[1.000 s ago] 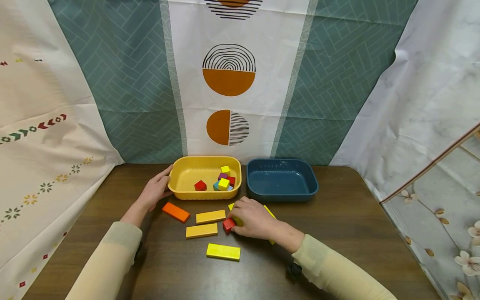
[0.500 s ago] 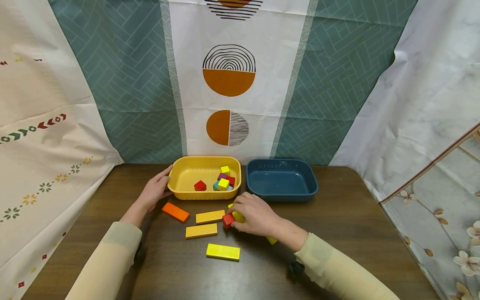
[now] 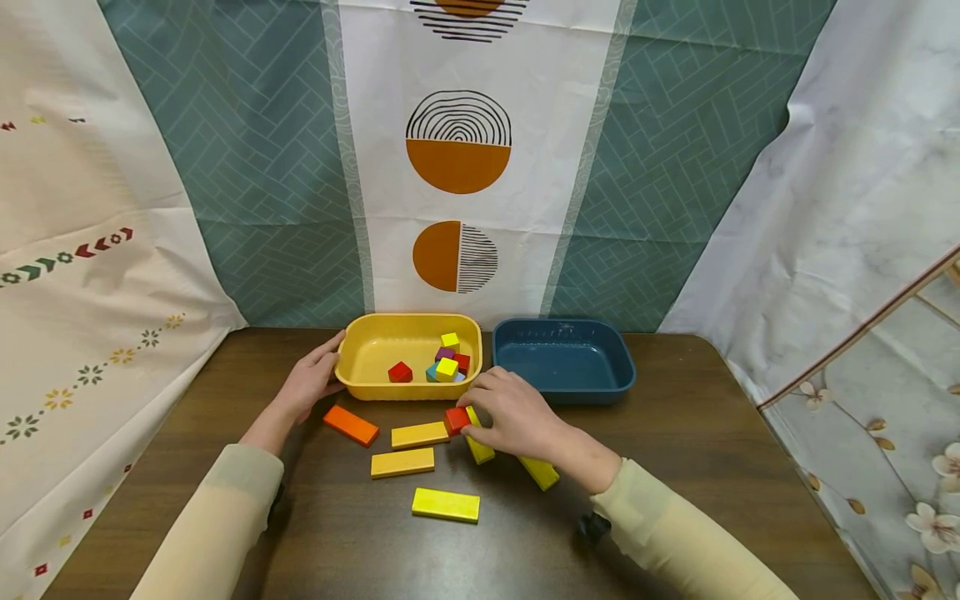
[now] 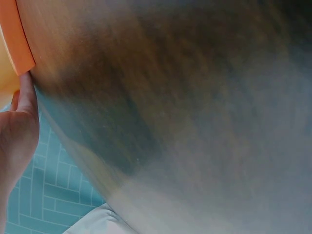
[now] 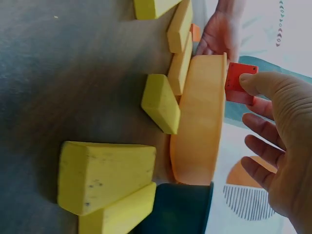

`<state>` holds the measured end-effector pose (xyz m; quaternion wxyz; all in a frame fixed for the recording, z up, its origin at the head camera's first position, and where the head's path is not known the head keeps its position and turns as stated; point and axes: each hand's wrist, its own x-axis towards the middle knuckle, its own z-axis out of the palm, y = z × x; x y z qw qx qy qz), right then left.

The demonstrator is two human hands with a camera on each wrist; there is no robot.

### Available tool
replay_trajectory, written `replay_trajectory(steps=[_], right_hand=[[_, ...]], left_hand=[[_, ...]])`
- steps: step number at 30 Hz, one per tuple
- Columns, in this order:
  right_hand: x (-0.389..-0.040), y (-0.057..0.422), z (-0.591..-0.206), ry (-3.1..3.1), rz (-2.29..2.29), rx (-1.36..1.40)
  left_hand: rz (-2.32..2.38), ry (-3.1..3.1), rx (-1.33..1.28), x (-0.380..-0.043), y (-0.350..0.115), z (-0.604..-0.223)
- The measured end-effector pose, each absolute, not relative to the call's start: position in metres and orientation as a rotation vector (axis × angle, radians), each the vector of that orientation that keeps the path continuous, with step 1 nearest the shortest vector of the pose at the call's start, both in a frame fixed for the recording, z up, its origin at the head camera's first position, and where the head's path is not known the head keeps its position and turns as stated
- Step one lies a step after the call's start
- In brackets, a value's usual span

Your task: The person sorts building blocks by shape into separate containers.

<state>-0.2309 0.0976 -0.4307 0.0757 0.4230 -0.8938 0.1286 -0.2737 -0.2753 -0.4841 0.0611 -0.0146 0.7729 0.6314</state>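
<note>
Between thumb and fingertips, my right hand [image 3: 517, 412] pinches a red cube [image 3: 455, 422]. In the right wrist view the red cube [image 5: 240, 84] is raised off the table, near the rim of the yellow container [image 5: 202, 117]. My left hand [image 3: 309, 382] rests with extended fingers against the left side of the yellow container [image 3: 408, 391]. Several cubes lie inside it: a red one [image 3: 400, 372], a purple one [image 3: 445, 354], yellow ones [image 3: 447, 369] and others. Just in front of the left hand lies an orange block [image 3: 351, 425].
A dark blue container [image 3: 564, 371] stands right of the yellow one. Flat blocks lie on the table: light orange ones [image 3: 402, 462], a yellow one [image 3: 446, 505], and more yellow ones [image 3: 540, 472] under and beside the right hand. A patterned cloth [image 3: 465, 208] hangs behind.
My right hand has lifted the red cube and moved slightly away from me, toward the yellow container. Yellow blocks beneath that hand show more now. The left hand has kept its place.
</note>
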Motion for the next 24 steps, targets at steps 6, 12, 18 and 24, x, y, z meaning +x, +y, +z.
replay_trajectory(steps=[6,12,18,24], right_hand=[[-0.235,0.096,-0.423,-2.645,0.442,1.246],[-0.239,0.094,-0.418,-2.602,0.454,1.238],[-0.242,0.092,-0.411,-2.618,0.485,1.163],[-0.246,0.09,-0.407,-2.604,0.561,1.066]], left_hand=[[1.908,2.34,-0.05,-0.272,-0.276,-0.484],[1.903,2.349,-0.055,-0.273,-0.277,-0.486],[1.901,2.352,-0.047,-0.274,-0.278,-0.487],[1.902,2.351,-0.049,-0.274,-0.278,-0.486]])
